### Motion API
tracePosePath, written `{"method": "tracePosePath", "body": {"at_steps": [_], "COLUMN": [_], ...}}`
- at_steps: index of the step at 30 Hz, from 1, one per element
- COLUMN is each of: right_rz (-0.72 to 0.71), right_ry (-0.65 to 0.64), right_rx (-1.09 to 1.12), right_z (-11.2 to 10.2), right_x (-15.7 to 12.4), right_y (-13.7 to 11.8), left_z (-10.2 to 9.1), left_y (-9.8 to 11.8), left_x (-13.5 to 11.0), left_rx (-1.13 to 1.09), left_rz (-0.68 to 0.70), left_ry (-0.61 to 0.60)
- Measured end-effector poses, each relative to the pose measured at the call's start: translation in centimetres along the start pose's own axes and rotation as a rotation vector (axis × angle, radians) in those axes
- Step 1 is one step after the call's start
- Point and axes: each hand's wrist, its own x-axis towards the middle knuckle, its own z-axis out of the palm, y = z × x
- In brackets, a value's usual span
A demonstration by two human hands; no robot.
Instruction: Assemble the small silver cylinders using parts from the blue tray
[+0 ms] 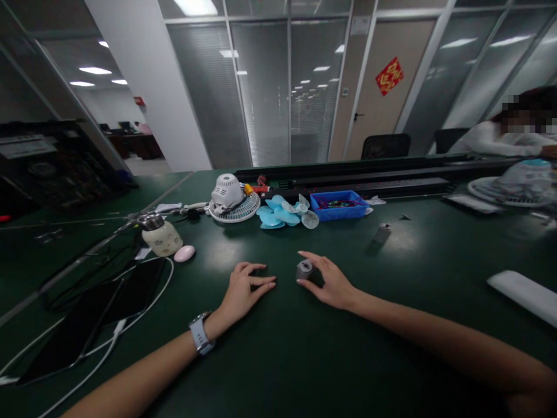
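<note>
My right hand (329, 280) rests on the dark green table (304, 360) with its fingers wrapped round a small grey cylindrical part (304, 269), which stands on the surface. My left hand (242, 290) lies on the table just to the left, fingers curled loosely and apart, holding nothing; a watch (201, 333) is on that wrist. A second small grey cylinder (383, 232) stands farther back to the right, untouched.
Behind the hands lie a white fan motor on a grille (232, 200), light blue fan blades (285, 213) and a blue bin (340, 205). A cup (161, 235), pink mouse (184, 253), tablets (93, 316) and cables sit left. A person (513, 136) sits far right.
</note>
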Motion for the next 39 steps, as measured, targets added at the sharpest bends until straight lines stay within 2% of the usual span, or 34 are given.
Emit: {"method": "tracePosePath", "body": {"at_steps": [6, 8, 11, 15, 19, 22, 24, 26, 28, 31, 33, 35, 39], "right_rz": [0.277, 0.386, 0.507, 0.616, 0.702, 0.738, 0.678, 0.528, 0.316, 0.056, -0.001, -0.001, -0.030], "right_ry": [0.291, 0.352, 0.369, 0.384, 0.384, 0.408, 0.473, 0.505, 0.395, 0.102, -0.002, -0.041, -0.092], "right_rx": [-0.210, -0.299, -0.402, -0.515, -0.551, -0.592, -0.671, -0.731, -0.698, -0.524, -0.406, -0.306, -0.196], "right_z": [-6.2, -8.3, -10.6, -12.0, -12.6, -12.6, -11.9, -10.2, -7.7, -3.1, -0.5, 1.6, 4.2], "right_x": [-5.2, -6.7, -8.3, -9.0, -8.9, -8.9, -8.7, -8.0, -6.8, -4.0, -1.6, 0.7, 3.5], "right_y": [6.6, 8.9, 11.4, 13.0, 13.7, 13.3, 11.9, 9.5, 6.4, 1.9, -0.4, -1.8, -3.2], "left_z": [-0.5, -0.9, -1.3, -1.3, -1.1, -1.0, -1.1, -1.2, -1.2, -1.2, -1.2, -1.2, -1.2], "left_y": [-0.1, -0.1, -0.2, -0.6, -0.9, -0.8, -0.6, -0.3, -0.1, -0.2, -0.4, -0.5, -0.3], "left_x": [-0.7, -1.2, -1.9, -2.1, -1.8, -1.8, -1.8, -1.9, -1.9, -2.0, -2.0, -2.0, -1.9], "left_rx": [-0.059, -0.142, -0.285, -0.351, -0.344, -0.350, -0.369, -0.393, -0.384, -0.344, -0.358, -0.379, -0.361], "left_rz": [0.000, -0.053, -0.202, -0.313, -0.299, -0.303, -0.327, -0.348, -0.359, -0.364, -0.359, -0.346, -0.304], "left_ry": [0.059, 0.080, 0.139, 0.189, 0.196, 0.218, 0.241, 0.271, 0.292, 0.303, 0.310, 0.310, 0.269]}}
